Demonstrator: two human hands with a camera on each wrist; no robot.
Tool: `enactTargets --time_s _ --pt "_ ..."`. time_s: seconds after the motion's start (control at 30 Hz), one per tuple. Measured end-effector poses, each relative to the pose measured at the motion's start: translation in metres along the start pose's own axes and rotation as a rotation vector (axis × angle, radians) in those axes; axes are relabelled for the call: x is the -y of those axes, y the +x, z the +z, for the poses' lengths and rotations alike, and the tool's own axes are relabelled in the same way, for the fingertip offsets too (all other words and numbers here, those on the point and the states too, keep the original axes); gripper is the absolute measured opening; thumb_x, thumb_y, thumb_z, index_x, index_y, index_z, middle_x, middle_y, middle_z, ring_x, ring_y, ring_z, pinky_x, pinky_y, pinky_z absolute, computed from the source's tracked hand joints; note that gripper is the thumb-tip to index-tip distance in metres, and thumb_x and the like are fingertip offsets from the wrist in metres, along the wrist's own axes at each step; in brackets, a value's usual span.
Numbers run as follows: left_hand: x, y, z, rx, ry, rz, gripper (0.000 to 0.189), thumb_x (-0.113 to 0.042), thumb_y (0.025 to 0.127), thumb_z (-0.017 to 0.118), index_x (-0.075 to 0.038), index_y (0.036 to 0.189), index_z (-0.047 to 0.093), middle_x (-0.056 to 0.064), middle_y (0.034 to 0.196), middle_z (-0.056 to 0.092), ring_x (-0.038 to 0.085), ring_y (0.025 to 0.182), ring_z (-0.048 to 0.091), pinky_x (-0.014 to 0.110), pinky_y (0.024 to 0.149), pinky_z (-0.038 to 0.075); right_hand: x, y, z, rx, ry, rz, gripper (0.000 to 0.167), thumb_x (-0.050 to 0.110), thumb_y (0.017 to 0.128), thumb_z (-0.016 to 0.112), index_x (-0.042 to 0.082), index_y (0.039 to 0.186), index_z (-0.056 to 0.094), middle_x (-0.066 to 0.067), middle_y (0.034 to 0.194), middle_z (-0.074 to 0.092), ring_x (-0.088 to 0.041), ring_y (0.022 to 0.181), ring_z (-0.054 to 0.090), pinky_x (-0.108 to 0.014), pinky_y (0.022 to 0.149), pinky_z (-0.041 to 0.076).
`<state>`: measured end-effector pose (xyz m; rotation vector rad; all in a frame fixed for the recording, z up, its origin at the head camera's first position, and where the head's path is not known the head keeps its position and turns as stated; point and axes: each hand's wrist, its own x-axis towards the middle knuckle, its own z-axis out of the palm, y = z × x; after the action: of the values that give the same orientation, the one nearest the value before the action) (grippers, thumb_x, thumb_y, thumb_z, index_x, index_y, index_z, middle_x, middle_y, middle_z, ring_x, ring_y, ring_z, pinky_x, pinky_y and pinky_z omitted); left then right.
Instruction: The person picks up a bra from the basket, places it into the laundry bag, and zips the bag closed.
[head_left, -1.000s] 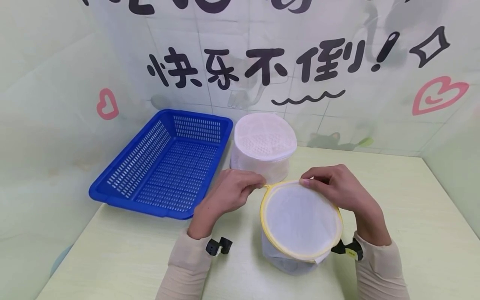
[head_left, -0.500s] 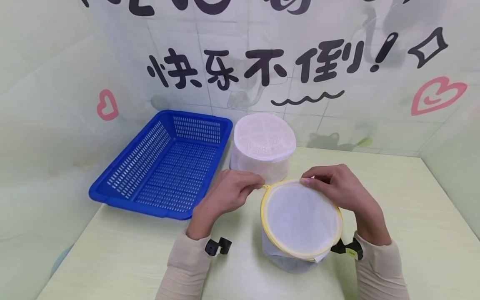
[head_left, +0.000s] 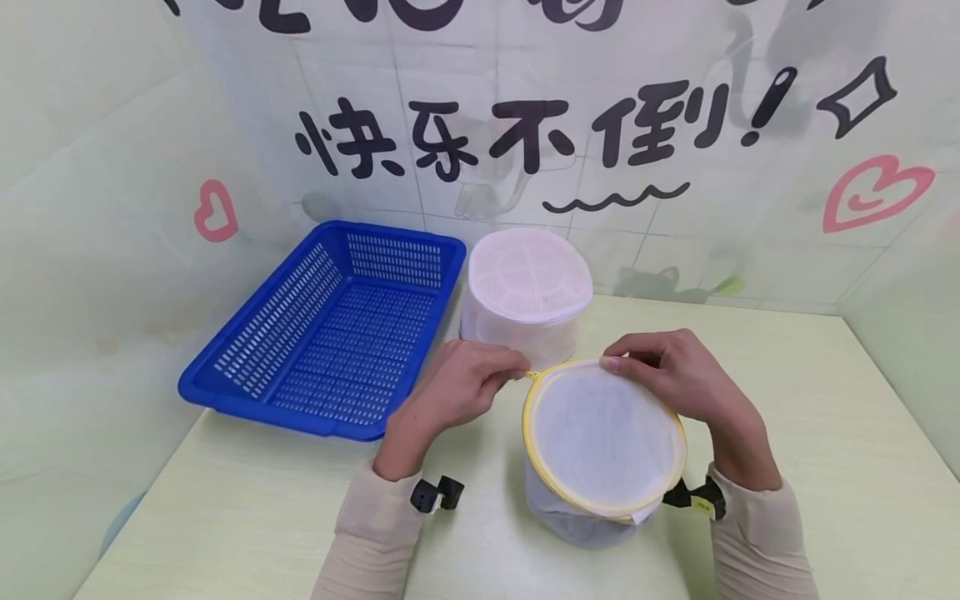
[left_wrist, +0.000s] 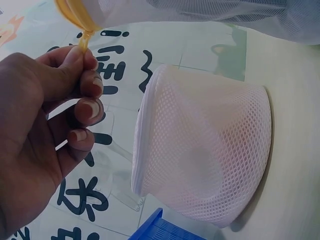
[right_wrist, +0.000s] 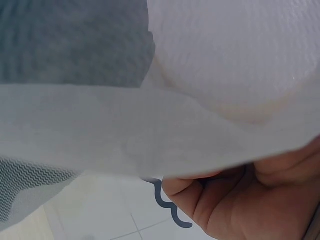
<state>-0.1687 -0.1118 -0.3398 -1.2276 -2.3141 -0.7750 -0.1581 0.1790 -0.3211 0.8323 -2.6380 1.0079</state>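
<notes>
A round white mesh laundry bag (head_left: 603, 442) with a yellow zipped rim stands on the table before me, its top facing up. My left hand (head_left: 465, 383) pinches the yellow zipper pull (left_wrist: 85, 41) between thumb and index finger at the rim's far left. At the far right of the rim, my right hand (head_left: 678, 375) pinches the edge between thumb and fingers; its fingertips are hidden behind fabric in the right wrist view. Just beyond the left hand is a second, pinkish-white mesh laundry bag (head_left: 528, 279), with something indistinct showing faintly through its side in the left wrist view.
To the left lies a blue plastic basket (head_left: 345, 430) with slotted walls, reaching close to my left forearm. A printed wall covering (head_left: 495, 200) with black characters and pink hearts closes off the back of the pale table (head_left: 810, 417).
</notes>
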Motion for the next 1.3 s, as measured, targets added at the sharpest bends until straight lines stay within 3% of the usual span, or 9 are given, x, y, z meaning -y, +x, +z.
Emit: enactTargets --time_s 0.37,0.97,1.13,1.3 --pt "0.0 -0.001 0.0 -0.007 0.007 -0.001 0.01 -0.008 0.086 0.07 -0.016 0.088 0.073 -0.012 0.084 0.068 0.004 0.066 0.059 0.023 0.059 0.048 -0.002 -0.004 -0.005 -0.021 -0.001 0.091 0.006 0.023 0.089 0.069 0.026 0.086 0.073 0.015 0.065 0.062 -0.008 0.057 0.055 -0.023 0.053 0.045" --pt "0.001 -0.002 -0.001 0.024 0.002 0.014 0.008 -0.011 0.088 0.067 -0.016 0.09 0.073 -0.009 0.088 0.07 0.006 0.071 0.061 0.025 0.063 0.049 -0.008 -0.005 -0.009 -0.046 -0.041 0.088 0.005 0.024 0.09 0.069 0.024 0.086 0.073 0.015 0.065 0.061 -0.008 0.056 0.055 -0.023 0.052 0.044" --pt "0.001 -0.001 -0.001 0.008 0.012 0.014 0.008 -0.011 0.088 0.068 -0.017 0.089 0.073 -0.011 0.085 0.069 0.004 0.071 0.061 0.025 0.063 0.049 -0.004 -0.007 -0.012 0.003 -0.042 0.105 0.006 0.027 0.09 0.068 0.027 0.086 0.072 0.012 0.061 0.057 -0.009 0.056 0.051 -0.023 0.053 0.042" --pt "0.0 0.0 -0.001 -0.01 0.013 -0.011 0.007 -0.012 0.088 0.068 -0.018 0.088 0.072 -0.011 0.082 0.068 0.005 0.066 0.057 0.025 0.061 0.048 0.002 -0.008 -0.015 0.125 0.025 0.15 0.007 0.031 0.091 0.066 0.027 0.094 0.071 0.008 0.059 0.055 -0.01 0.053 0.046 -0.025 0.051 0.039"
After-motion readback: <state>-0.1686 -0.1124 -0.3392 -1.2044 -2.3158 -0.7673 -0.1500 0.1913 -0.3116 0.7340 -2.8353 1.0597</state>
